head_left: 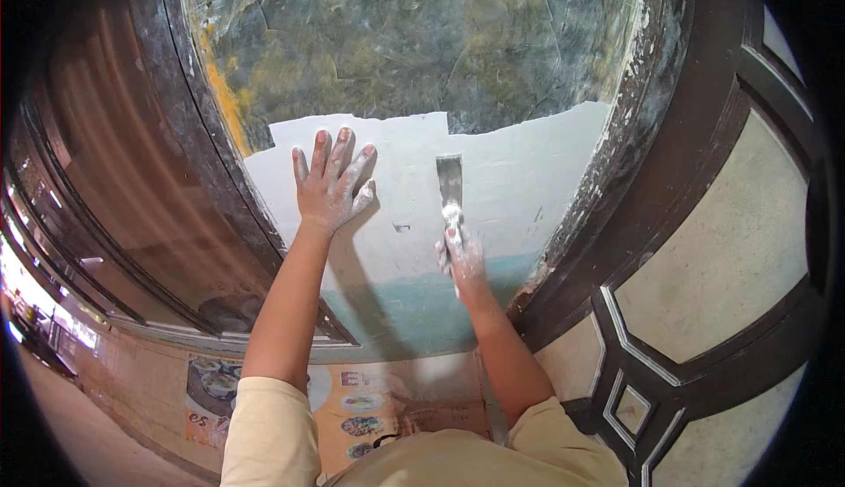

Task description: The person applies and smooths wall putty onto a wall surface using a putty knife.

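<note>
While your left hand point(333, 195) splays open, your right hand point(465, 263) grips the scraper point(450, 183) low, a sound hold: probably light, powder-slick, stiff beyond your fingers.

a few large letters point(350, 380) | on orange printed sheet point(332, 421) | partly covered

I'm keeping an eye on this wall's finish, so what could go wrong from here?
The left hand is spread against the white coating, apparently touching it; if that is still soft, fingerprints might be left.
The scraper could gouge the surface if a blade corner digs in; a small dark mark already shows nearby.
White residue coats the fingers of the right hand, so its grip might slip.
</note>
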Motion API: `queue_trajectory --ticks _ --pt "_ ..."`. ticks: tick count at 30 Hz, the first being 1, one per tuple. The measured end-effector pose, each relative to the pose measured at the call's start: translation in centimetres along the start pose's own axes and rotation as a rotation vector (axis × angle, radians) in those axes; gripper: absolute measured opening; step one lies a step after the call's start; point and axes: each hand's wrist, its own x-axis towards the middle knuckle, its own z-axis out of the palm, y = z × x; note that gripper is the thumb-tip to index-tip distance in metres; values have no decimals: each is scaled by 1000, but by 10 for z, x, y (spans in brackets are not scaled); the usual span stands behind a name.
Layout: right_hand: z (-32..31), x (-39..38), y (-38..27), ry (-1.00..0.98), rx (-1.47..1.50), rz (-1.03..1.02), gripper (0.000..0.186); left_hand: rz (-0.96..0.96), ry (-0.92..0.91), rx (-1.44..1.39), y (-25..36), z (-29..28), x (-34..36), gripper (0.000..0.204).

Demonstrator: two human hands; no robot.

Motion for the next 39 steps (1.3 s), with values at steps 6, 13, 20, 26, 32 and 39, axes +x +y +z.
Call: queue_trajectory --ticks 6,13,20,26,32,39 --pt "24 5 -63 61 -30 -79 26 -8 -19 20 -6 -4 -5 58" --pt "-52 -29 139 -22 -134 216 30 34 60 9 5 2 6 59" --pt "-2 12 57 22 -270 -269 25 3 -12 50 -9 -2 -9 56" --pt "-35 -9 72 35 -351 -126 26 -3 4 49 -5 0 -3 64" --pt "-75 -51 141 47 -218 248 26 23 15 66 -6 5 -1 55" --pt "-50 5 25 145 -524 -306 31 16 -10 79 -7 2 -4 54"
